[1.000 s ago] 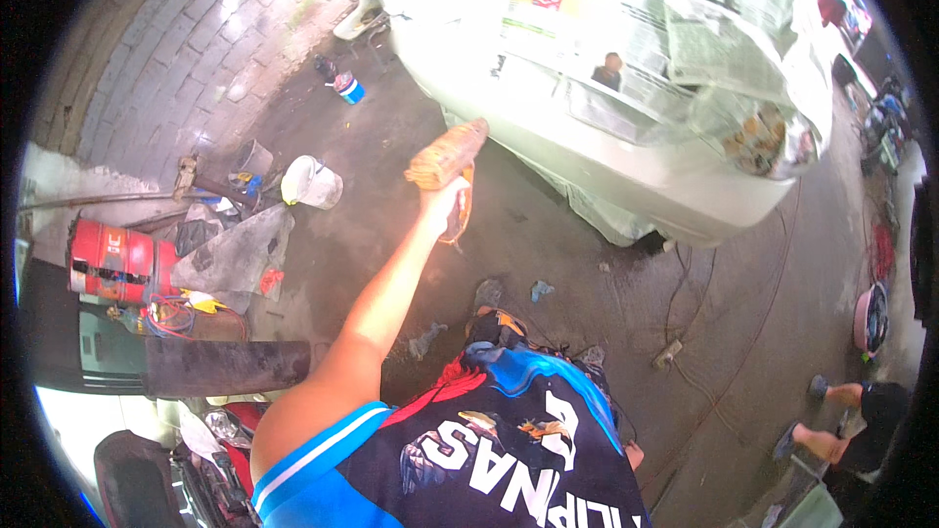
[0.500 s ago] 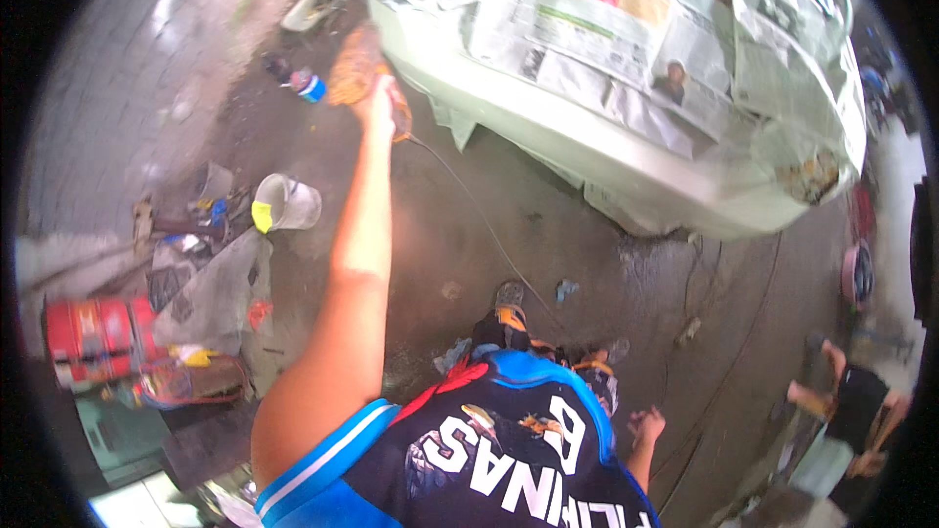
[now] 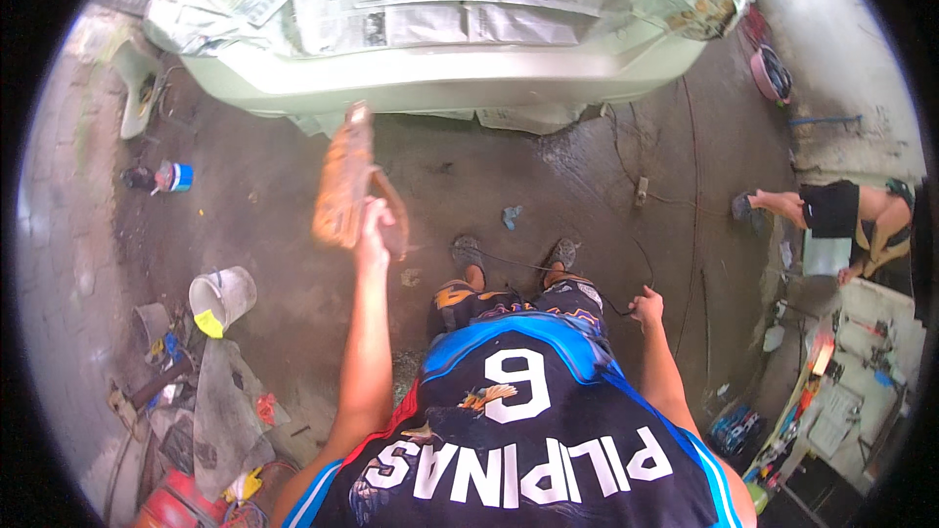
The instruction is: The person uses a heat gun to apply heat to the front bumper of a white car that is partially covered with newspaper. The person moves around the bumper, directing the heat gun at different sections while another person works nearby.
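My left hand (image 3: 374, 235) grips the handle of a worn orange heat gun (image 3: 344, 181), held out ahead of me with its narrow nozzle end toward the pale car bumper (image 3: 440, 78). In this view the nozzle tip overlaps the bumper's lower edge; I cannot tell how wide the gap is. Newspaper sheets (image 3: 430, 24) cover the car body above the bumper. Low at my right side, my right hand (image 3: 646, 307) is closed around a thin dark cord (image 3: 618, 310), which runs toward my legs.
At the left lie a bottle with a blue label (image 3: 176, 177), a white bucket (image 3: 223, 298) and a grey sheet (image 3: 227, 411) among clutter. Cables (image 3: 693, 186) cross the floor at the right. Another person (image 3: 851, 210) is beside a cluttered table (image 3: 846, 401). A pink basin (image 3: 771, 73) stands far right.
My view has turned, bringing the bumper straight ahead. The heat gun has come from beyond the bumper's left end to its front. My right hand stays low at my side.
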Motion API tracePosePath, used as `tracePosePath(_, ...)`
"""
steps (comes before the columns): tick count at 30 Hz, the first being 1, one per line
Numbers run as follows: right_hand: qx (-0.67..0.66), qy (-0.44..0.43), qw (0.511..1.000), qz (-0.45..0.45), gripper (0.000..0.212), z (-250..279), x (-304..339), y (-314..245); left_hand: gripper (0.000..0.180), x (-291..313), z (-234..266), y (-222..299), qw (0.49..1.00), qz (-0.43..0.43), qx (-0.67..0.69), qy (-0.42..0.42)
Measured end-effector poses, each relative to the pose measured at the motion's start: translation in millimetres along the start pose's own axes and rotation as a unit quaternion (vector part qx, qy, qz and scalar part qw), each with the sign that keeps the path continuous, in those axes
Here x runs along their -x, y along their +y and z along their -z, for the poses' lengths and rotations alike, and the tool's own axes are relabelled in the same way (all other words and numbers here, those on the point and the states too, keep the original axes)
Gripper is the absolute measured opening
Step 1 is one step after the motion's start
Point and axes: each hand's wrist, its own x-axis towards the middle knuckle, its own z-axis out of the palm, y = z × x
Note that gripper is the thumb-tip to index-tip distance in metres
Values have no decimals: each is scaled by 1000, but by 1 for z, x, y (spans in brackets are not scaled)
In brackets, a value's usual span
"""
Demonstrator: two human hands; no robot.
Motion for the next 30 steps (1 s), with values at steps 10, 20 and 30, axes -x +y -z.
tracePosePath(10, 225, 8, 967, 120, 50, -9, 6, 18, 11, 5, 144, -69, 976, 33, -85, 197)
tracePosePath(20, 154, -33, 976, 152, 45, 8, -16, 51, 32, 55, -99, -224, 960, 196, -192, -53)
tracePosePath(30, 239, -86, 928, 274, 45, 73, -87, 87, 45, 118, -441, -366, 924, -132, -286, -215)
